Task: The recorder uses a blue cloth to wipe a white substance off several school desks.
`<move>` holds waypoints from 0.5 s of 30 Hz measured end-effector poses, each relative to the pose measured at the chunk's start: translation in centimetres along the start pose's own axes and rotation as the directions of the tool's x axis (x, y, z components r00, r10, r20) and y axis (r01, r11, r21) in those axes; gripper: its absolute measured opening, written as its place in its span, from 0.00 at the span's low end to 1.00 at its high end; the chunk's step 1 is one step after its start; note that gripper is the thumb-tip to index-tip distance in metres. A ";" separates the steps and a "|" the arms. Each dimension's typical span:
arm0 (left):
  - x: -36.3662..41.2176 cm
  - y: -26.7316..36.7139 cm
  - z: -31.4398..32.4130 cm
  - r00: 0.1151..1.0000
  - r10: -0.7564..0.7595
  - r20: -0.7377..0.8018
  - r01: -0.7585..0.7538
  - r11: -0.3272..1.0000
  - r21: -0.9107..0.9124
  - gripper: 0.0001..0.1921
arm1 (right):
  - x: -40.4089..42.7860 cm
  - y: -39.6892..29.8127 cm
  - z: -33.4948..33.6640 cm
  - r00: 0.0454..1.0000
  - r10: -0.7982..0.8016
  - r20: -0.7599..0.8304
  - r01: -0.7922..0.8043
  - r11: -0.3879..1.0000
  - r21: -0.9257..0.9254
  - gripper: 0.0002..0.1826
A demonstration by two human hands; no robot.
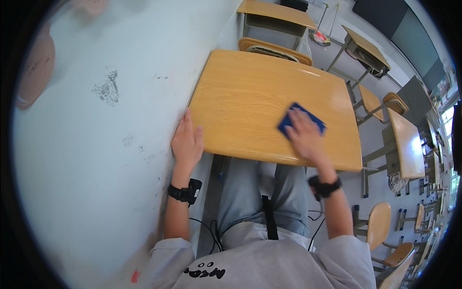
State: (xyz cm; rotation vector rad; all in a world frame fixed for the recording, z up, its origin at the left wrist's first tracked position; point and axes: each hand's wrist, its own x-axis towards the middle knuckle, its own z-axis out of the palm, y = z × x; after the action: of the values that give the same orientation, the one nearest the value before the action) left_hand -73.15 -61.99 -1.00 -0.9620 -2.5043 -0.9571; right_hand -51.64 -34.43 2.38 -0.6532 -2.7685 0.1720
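Before me stands a school desk with a wooden top (249, 97). My right hand (306, 135) lies flat, fingers a little spread, on a folded dark blue cloth (316, 121) on the desktop's right half; the hand is slightly blurred. The palm presses the cloth down, and its corners show around the fingers. My left hand (187, 141) is at the desk's near left corner, beside the wall, its fingers together and straight and the thumb slightly apart. It holds nothing. Both wrists wear black straps with small devices.
A white wall (90, 162) with pencil drawings runs along the desk's left side. A chair back (274, 48) and another desk (276, 12) stand beyond the far edge. More desks (406, 144) and chairs (379, 220) are to the right. Black cables (207, 227) hang near my legs.
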 end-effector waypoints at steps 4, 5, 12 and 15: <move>-0.1 0.0 0.1 1.000 0.022 -0.007 -0.021 0.999 0.045 0.31 | -6.8 8.6 -4.3 0.927 0.364 0.093 -0.353 0.928 -0.116 0.29; 0.1 0.0 0.1 1.000 0.018 -0.006 -0.018 0.999 0.042 0.31 | -6.7 8.7 -4.5 0.927 0.364 0.095 -0.352 0.928 -0.120 0.29; 0.3 0.3 -0.1 0.996 0.074 -0.054 -0.073 0.997 0.018 0.30 | -0.4 -3.6 -0.1 0.985 -0.163 -0.049 0.161 0.986 -0.051 0.22; 0.4 0.3 0.7 0.993 0.096 -0.065 -0.098 0.995 -0.030 0.29 | 2.7 -12.2 3.3 0.927 -0.366 -0.077 0.370 0.927 0.052 0.24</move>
State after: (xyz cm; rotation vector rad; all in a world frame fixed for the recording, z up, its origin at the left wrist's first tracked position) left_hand -73.26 -61.20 -1.18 -1.0365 -2.3742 -0.9859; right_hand -60.08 -44.22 2.13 -0.1102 -2.7468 0.1556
